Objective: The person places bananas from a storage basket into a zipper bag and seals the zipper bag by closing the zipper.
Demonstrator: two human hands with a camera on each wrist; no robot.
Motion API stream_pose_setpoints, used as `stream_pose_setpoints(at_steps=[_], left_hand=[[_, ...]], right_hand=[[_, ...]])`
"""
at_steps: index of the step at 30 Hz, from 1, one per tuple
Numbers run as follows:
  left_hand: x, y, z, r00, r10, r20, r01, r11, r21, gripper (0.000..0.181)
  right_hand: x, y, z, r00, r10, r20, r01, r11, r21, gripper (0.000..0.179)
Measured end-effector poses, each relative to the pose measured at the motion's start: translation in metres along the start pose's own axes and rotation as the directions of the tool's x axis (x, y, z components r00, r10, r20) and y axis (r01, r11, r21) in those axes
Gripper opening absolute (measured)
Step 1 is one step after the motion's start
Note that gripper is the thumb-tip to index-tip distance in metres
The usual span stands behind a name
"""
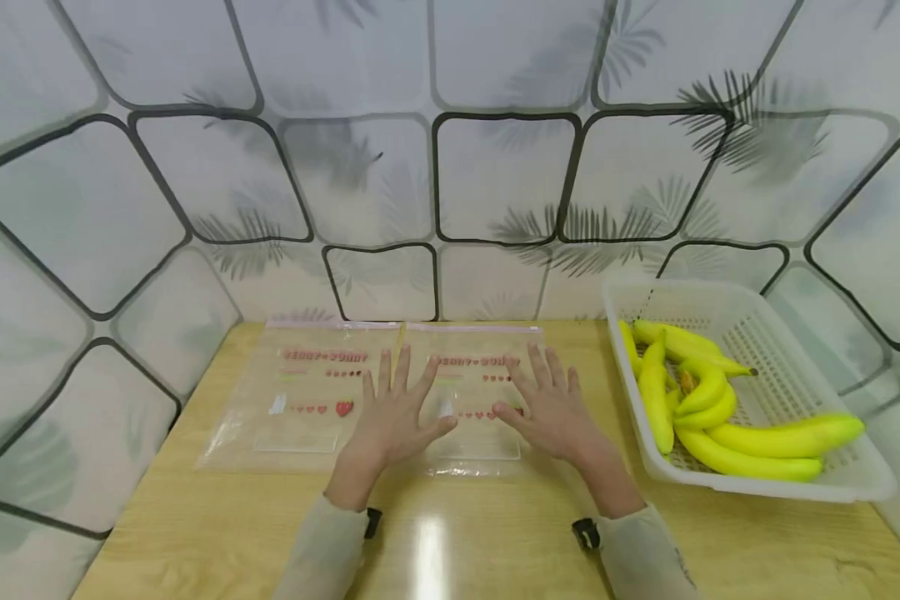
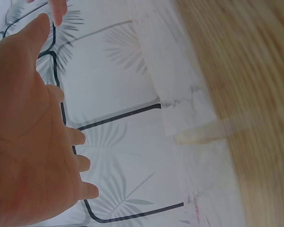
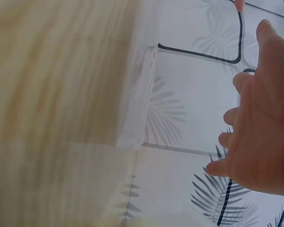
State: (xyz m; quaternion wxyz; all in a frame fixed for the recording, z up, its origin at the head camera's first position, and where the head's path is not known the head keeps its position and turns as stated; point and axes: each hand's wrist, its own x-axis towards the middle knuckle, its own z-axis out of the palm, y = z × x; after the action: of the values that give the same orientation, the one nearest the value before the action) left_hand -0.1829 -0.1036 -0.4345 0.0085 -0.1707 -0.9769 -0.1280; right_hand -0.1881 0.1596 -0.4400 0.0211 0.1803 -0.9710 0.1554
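Note:
Two clear zip bags with pink lettering and strawberry prints lie flat, side by side, on the wooden table. My left hand [image 1: 393,417] is spread, palm down, over the gap between the left bag [image 1: 296,425] and the right bag [image 1: 472,450]. Over the right bag's right side, my right hand [image 1: 555,412] is spread the same way, thumb toward the left. Neither hand holds anything. In the left wrist view the left palm [image 2: 28,127] shows with its fingers extended; the right palm [image 3: 265,118] looks alike in the right wrist view.
A white plastic basket [image 1: 795,350] stands on the right of the wooden table [image 1: 217,533], holding several yellow bananas [image 1: 765,437]. Behind and at both sides rises a white cloth [image 1: 375,192] with dark outlines and leaf prints.

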Motion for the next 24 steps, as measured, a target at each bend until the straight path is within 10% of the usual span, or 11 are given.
stream_pose_setpoints(at_steps=[24], left_hand=[[0.0055, -0.0003, -0.0079, 0.999, -0.004, 0.052, 0.005, 1.0, -0.018, 0.091]], right_hand=[[-0.0054, 0.0088, -0.0042, 0.999, 0.032, 0.02, -0.033, 0.999, 0.018, 0.076]])
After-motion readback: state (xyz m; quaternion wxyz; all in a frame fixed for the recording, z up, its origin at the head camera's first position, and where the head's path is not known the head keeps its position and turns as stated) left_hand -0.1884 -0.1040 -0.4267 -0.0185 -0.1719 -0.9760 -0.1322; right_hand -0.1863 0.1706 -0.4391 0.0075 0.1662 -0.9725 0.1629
